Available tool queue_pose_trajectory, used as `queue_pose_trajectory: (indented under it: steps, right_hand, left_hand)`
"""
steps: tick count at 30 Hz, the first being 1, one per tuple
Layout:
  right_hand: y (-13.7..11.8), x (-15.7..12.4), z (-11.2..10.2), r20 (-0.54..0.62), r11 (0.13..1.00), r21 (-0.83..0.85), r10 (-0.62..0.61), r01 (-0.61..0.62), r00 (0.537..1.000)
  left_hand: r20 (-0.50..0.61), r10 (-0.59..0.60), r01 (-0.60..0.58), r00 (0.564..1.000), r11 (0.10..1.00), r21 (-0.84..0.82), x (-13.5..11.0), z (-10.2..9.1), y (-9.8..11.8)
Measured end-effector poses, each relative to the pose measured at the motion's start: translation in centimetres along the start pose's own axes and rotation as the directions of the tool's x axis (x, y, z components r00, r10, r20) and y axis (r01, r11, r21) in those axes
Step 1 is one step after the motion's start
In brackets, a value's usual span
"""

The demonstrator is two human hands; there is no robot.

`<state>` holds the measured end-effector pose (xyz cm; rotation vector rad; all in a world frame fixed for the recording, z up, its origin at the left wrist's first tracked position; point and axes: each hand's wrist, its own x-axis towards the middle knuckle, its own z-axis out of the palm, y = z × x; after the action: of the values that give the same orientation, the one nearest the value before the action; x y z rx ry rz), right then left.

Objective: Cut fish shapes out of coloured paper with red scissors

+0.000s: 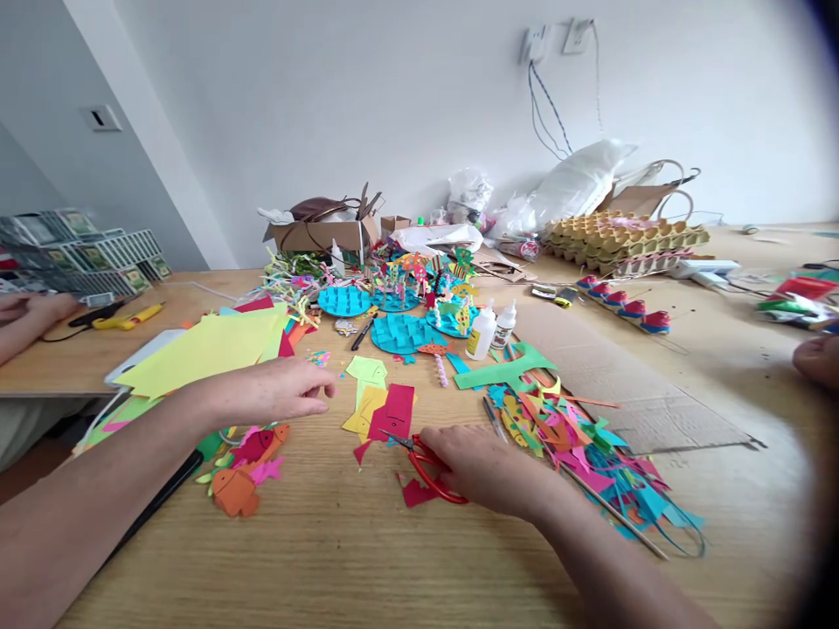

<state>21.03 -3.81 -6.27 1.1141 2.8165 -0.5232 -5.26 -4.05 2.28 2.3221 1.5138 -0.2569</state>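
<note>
My right hand (481,467) rests on the wooden table (367,559) with its fingers closed round the red handles of a pair of scissors (426,467), blades pointing left toward a magenta paper piece (393,412). Yellow paper cut-outs (365,393) lie under and beside that piece. My left hand (281,391) hovers just left of them, fingers drawn together in a pinch; what it holds, if anything, is too small to make out. Orange and pink paper fish (246,467) lie below my left forearm.
Sheets of yellow and green paper (210,345) lie at left. Coloured scraps (577,441) pile up at right beside cardboard (629,384). Teal discs (403,332), two glue bottles (485,330), egg trays (622,238) and a box (321,231) stand behind. Other people's hands show at left (30,314) and right (816,358).
</note>
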Motion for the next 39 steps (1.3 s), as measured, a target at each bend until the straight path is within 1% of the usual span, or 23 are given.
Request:
queue_pose_trajectory:
  steps: [2,4,5,8,9,12,14,16,17,18,19,20,21,22,23,25,26,28,30,33,37,39]
  right_hand:
    - [0.2,-0.1,-0.5,-0.011,1.0,-0.002,0.0,0.0,1.0]
    - [0.5,-0.4,-1.3,-0.053,1.0,-0.006,0.022,-0.023,0.998]
    - [0.6,-0.6,-1.7,-0.077,0.999,-0.014,0.049,-0.05,0.996]
    - [1.1,-1.5,-3.0,-0.074,0.99,-0.048,0.132,-0.136,0.988]
    - [1.4,-1.9,-3.4,-0.091,0.984,-0.075,0.154,-0.161,0.984]
    - [3.2,-3.5,-4.1,-0.083,0.956,-0.118,0.261,-0.269,0.962]
    - [5.0,-4.7,-4.4,-0.049,0.932,-0.084,0.35,-0.353,0.935]
    - [6.7,-6.0,-4.5,-0.064,0.904,-0.067,0.419,-0.423,0.906]
    - [7.5,-6.6,-4.6,-0.066,0.888,-0.083,0.449,-0.453,0.891]
    - [8.1,-7.1,-4.7,-0.093,0.855,-0.114,0.497,-0.505,0.863]
    - [8.4,-7.4,-4.8,-0.13,0.812,-0.142,0.552,-0.567,0.824]
    - [8.5,-7.5,-4.8,-0.166,0.781,-0.154,0.583,-0.605,0.795]
    - [8.4,-7.5,-4.9,-0.203,0.765,-0.152,0.596,-0.626,0.777]
    - [8.0,-7.2,-4.9,-0.23,0.764,-0.141,0.593,-0.63,0.771]
    - [7.5,-6.8,-4.9,-0.263,0.791,-0.116,0.559,-0.601,0.786]
    - [6.2,-5.5,-4.8,-0.273,0.849,-0.081,0.485,-0.522,0.831]
    - [5.6,-4.7,-4.7,-0.279,0.859,-0.093,0.464,-0.504,0.841]
    - [4.9,-3.5,-4.4,-0.256,0.835,-0.161,0.48,-0.526,0.839]
    - [4.9,-2.8,-4.2,-0.239,0.803,-0.198,0.516,-0.562,0.822]
    - [5.9,-3.2,-4.2,-0.249,0.765,-0.201,0.565,-0.612,0.787]
    - [7.2,-5.0,-4.5,-0.282,0.697,-0.176,0.641,-0.696,0.714]
    - [7.1,-5.4,-4.6,-0.294,0.687,-0.155,0.653,-0.709,0.698]
  left_hand:
    - [0.009,0.028,-0.028,1.0,1.0,0.002,0.2,0.9,0.3]
    - [0.02,0.06,-0.06,0.998,0.998,0.013,0.3,1.8,0.9]
    - [0.023,0.07,-0.071,0.997,0.997,0.018,0.5,2.3,1.2]
    - [0.02,0.087,-0.087,0.996,0.996,0.02,1.1,3.9,1.8]
    - [0.012,0.095,-0.095,0.995,0.995,0.021,1.3,4.5,1.8]
    - [-0.03,0.115,-0.115,0.993,0.993,0.019,2.4,5.9,1.5]
    - [-0.069,0.114,-0.113,0.991,0.993,0.015,3.2,6.5,1.0]
    - [-0.102,0.111,-0.111,0.989,0.994,0.006,3.8,6.9,0.5]
    - [-0.114,0.112,-0.113,0.987,0.994,0.001,4.1,7.0,0.3]
    - [-0.125,0.114,-0.115,0.986,0.993,-0.003,4.3,7.1,0.1]
    - [-0.134,0.117,-0.119,0.984,0.993,-0.006,4.5,7.1,0.0]
    - [-0.141,0.123,-0.125,0.982,0.992,-0.009,4.8,7.0,0.0]
    - [-0.146,0.131,-0.134,0.981,0.991,-0.011,5.0,6.9,0.1]
    - [-0.149,0.14,-0.144,0.979,0.99,-0.011,5.3,6.7,0.2]
    - [-0.151,0.15,-0.153,0.977,0.988,-0.011,5.8,6.5,0.4]
    - [-0.15,0.165,-0.167,0.975,0.986,-0.005,6.9,6.0,0.9]
    - [-0.15,0.168,-0.17,0.974,0.986,0.0,7.7,5.8,1.2]
    - [-0.148,0.177,-0.176,0.973,0.984,0.016,9.4,5.5,1.6]
    - [-0.147,0.185,-0.181,0.972,0.983,0.035,11.0,5.4,1.8]
    - [-0.137,0.206,-0.198,0.969,0.978,0.069,12.7,5.6,1.6]
    - [-0.118,0.224,-0.212,0.967,0.971,0.106,13.3,5.9,1.3]
    - [-0.105,0.218,-0.206,0.97,0.972,0.113,13.3,5.8,1.3]
